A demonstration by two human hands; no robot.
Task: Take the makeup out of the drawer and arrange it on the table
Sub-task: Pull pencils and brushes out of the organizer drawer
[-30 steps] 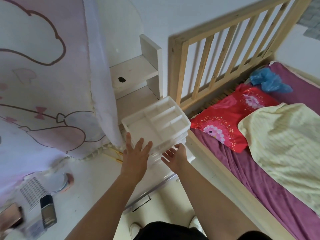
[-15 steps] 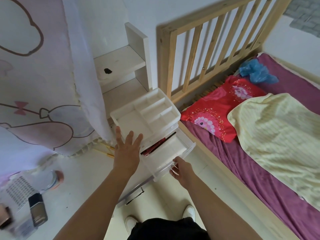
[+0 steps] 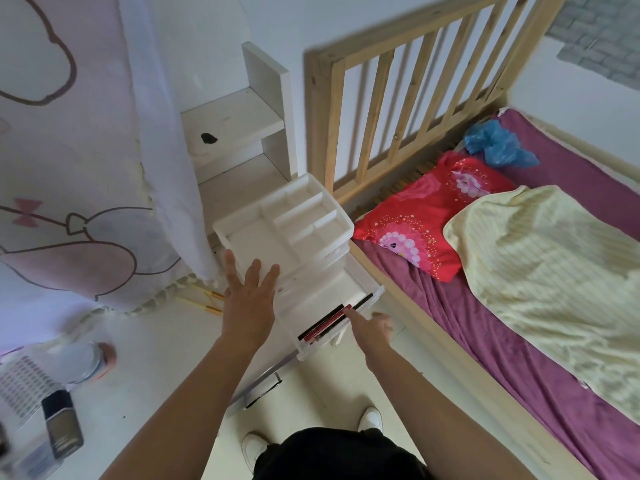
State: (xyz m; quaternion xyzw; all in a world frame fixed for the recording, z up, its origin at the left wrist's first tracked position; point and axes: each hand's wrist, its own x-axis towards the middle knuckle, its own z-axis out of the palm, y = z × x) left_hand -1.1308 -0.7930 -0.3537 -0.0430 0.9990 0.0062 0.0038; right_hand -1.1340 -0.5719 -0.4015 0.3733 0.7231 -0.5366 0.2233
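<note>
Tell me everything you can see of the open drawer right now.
The drawer is a shallow tray of white, slightly see-through plastic. It is pulled well out of a lower level of the small white organizer, toward the person. Its floor is mostly bare. A few slim black and red pencils lie together along its front wall. The right hand reaches in with fingertips at the pencils, no grip yet. The left hand lies flat on the organizer.

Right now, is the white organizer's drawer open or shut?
Open. The drawer juts well out from the organizer, and slim red and black makeup sticks lie exposed inside it, near its front wall.
</note>
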